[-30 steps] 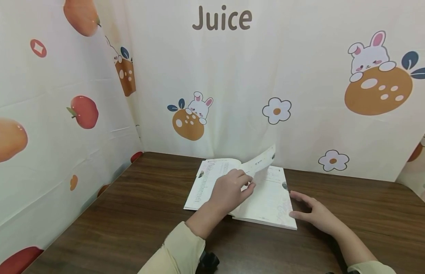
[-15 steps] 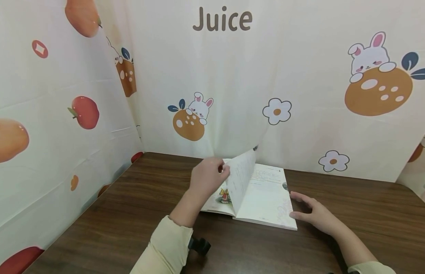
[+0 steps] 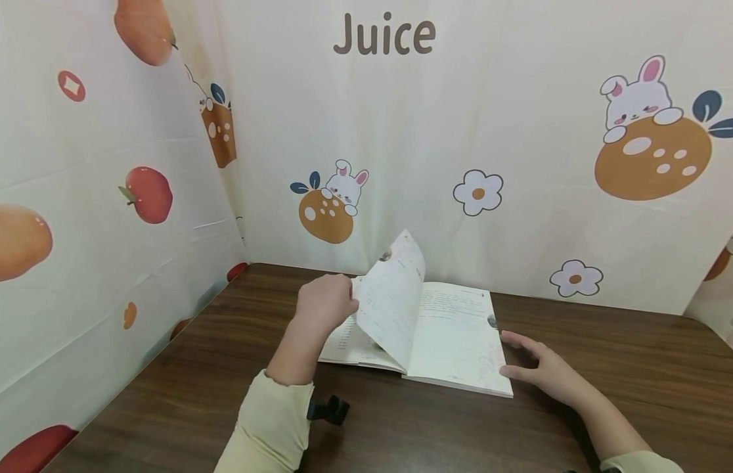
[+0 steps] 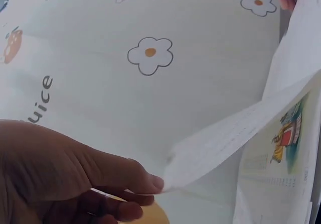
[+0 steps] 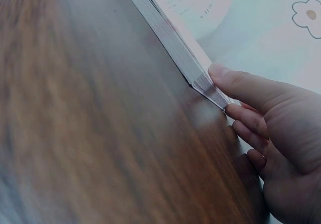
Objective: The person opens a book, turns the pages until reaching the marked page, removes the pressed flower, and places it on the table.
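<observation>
An open book lies on the brown table, with printed text and a faint pink pattern on its right page. My left hand pinches the edge of one page, which stands up, bent over toward the left. In the left wrist view, the thumb and fingers hold this page by its margin; below it a coloured picture shows. My right hand stays at the book's right edge, fingers relaxed. In the right wrist view its thumb touches the book's corner and the other fingers are beside the page edges.
The wood-grain table extends around the book. A pale curtain printed with fruit, rabbits and flowers hangs right behind the table and along the left side. A black wrist strap sits at the left sleeve.
My left hand has moved leftward, carrying the page from the right side over the spine toward the left. The right hand has kept its place at the book's edge.
</observation>
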Tool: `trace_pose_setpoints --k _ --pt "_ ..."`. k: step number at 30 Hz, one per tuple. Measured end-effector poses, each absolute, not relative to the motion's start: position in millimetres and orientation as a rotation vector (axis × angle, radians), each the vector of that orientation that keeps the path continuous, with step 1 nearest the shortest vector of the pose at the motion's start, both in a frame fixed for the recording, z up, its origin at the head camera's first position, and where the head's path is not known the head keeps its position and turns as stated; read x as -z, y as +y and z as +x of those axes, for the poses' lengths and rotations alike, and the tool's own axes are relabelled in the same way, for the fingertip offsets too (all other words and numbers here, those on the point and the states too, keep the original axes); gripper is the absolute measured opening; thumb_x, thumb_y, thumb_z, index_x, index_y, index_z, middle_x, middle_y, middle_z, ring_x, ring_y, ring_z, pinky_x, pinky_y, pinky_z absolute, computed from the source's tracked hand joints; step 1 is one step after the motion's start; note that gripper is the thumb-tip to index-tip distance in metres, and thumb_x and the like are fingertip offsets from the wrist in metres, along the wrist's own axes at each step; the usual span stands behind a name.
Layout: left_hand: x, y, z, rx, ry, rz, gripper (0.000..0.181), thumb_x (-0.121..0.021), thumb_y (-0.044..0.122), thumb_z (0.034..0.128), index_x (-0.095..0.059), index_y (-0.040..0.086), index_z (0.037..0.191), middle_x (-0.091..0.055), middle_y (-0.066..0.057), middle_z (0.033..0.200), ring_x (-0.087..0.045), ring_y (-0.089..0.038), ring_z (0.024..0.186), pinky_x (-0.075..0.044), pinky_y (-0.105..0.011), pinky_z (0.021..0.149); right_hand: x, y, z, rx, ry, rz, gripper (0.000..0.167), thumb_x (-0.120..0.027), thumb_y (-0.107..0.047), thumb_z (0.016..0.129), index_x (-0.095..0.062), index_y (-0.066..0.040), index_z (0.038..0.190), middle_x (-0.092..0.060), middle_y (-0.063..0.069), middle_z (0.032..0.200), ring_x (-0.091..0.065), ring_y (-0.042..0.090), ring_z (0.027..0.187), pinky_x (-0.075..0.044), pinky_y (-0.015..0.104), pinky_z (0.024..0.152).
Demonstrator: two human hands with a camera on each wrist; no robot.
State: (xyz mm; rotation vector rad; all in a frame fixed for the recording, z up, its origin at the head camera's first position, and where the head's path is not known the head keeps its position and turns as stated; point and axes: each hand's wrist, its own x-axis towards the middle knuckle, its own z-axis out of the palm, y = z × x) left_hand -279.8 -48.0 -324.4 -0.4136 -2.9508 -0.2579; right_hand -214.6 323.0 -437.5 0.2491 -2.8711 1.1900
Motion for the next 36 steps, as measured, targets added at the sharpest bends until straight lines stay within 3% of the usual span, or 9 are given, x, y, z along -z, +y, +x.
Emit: trace_pose_setpoints --k 4,8,19,32,36 --pt "321 -55 -278 0.239 -3.05 -0.416 0.022 -0.067 0.014 0.0775 -0.058 0.01 0.058 -0.043 0.003 0.049 -0.041 -0.013 0.048 -0.035 -0.028 0.042 437 323 -215 -1.186 -2.876 0.248 0.07 -0.07 -0.034 0.081 -0.042 0.0 0.135 -0.041 0.027 0.134 -0.031 0.046 0.125 -0.024 0.065 0.092" --pt "322 -62 -279 0.219 -3.154 -0.41 0.013 -0.073 0.016 0.0751 -0.065 0.007 0.074 -0.053 0.001 0.057 -0.047 -0.015 0.054 -0.04 -0.03 0.047 437 323 -215 -1.186 -2.879 0.25 0.07 -0.07 -0.034 0.081 -0.042 0.0 0.135 -0.04 0.026 0.135 -0.03 0.046 0.126 -0.024 0.065 0.092" --pt "342 -73 -294 0.162 -3.319 -0.374 0.023 -0.076 0.019 0.075 -0.066 0.003 0.089 -0.057 -0.003 0.066 -0.05 -0.018 0.06 -0.042 -0.033 0.054 440 324 -216 -1.192 -2.887 0.241 0.071 -0.07 -0.035 0.08 -0.041 -0.001 0.136 -0.04 0.026 0.136 -0.029 0.047 0.126 -0.024 0.065 0.092" --pt "371 -64 -302 0.037 -3.425 -0.316 0.015 -0.074 0.014 0.0735 -0.063 0.007 0.066 -0.056 -0.004 0.059 -0.05 -0.017 0.056 -0.04 -0.032 0.059 439 323 -217 -1.191 -2.88 0.25 0.071 -0.071 -0.035 0.08 -0.041 -0.001 0.135 -0.04 0.026 0.135 -0.029 0.046 0.126 -0.024 0.065 0.092" --pt "372 -61 -303 -0.026 -3.396 -0.296 0.017 -0.077 0.019 0.0715 -0.067 0.006 0.077 -0.056 -0.004 0.064 -0.051 -0.017 0.06 -0.042 -0.034 0.063 440 324 -218 -1.205 -2.878 0.248 0.071 -0.071 -0.035 0.08 -0.041 0.0 0.135 -0.04 0.026 0.136 -0.028 0.046 0.127 -0.023 0.065 0.093"
